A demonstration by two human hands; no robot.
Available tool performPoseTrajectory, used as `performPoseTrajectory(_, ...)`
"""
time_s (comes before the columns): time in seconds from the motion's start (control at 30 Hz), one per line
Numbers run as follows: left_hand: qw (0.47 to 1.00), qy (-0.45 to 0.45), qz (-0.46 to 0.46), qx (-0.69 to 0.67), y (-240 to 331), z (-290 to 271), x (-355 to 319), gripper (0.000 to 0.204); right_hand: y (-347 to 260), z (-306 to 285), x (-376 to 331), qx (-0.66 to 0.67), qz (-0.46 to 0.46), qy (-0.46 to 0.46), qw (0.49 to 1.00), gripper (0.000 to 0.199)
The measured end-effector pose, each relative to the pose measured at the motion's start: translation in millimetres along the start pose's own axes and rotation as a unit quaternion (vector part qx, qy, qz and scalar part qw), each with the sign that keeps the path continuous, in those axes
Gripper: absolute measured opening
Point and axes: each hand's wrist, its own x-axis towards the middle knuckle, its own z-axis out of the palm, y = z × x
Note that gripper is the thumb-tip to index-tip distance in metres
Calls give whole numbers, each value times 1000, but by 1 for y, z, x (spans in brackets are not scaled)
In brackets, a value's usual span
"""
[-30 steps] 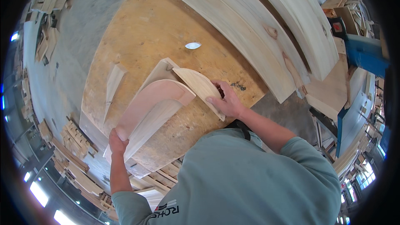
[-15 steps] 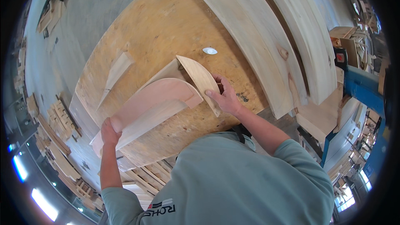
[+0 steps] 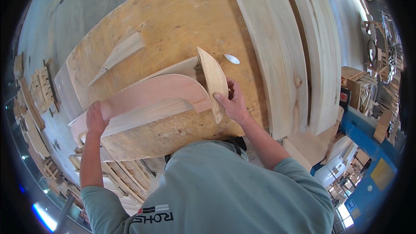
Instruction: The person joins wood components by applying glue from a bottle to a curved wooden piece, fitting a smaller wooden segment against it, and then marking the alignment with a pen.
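Note:
My left hand (image 3: pixel 97 119) grips the far-left end of a long pinkish wooden board (image 3: pixel 149 93) with a curved outline. Fingers and thumb of my right hand (image 3: pixel 234 104) pinch a short wooden end piece (image 3: pixel 213 80) with one rounded edge. That end piece stands across the right ends of the pinkish board and of a paler board (image 3: pixel 177 69) behind it. Whether they touch all along is hard to see. Another pale curved strip (image 3: pixel 147 115) lies along the pinkish board's near side. All rest on a yellowish plywood worktop (image 3: pixel 173 21).
A tapered wood offcut (image 3: pixel 119 54) lies on the worktop behind the boards. A small white oval object (image 3: pixel 232 59) sits right of the end piece. Long pale planks (image 3: pixel 281 56) run along the right. Blue machinery (image 3: pixel 368 138) and stacked wood stand farther right.
The view has turned, so the boards now lie flatter across the picture and the end piece stands more upright in it. Both hands keep their holds.

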Motion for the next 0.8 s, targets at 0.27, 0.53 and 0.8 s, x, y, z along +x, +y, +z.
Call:
performPoseTrajectory(0.27,999,-13,-26,-14,2,0,-1,87,-6,1,7,-67,-25,-13,997,67)
performPoseTrajectory(0.53,1000,-3,-17,-10,2,-1,-1,87,-13,2,8,-81,-21,-20,996,69)
performPoseTrajectory(0.8,1000,-1,-19,-5,1,1,0,86,-16,2,9,-92,-2,-13,996,69)
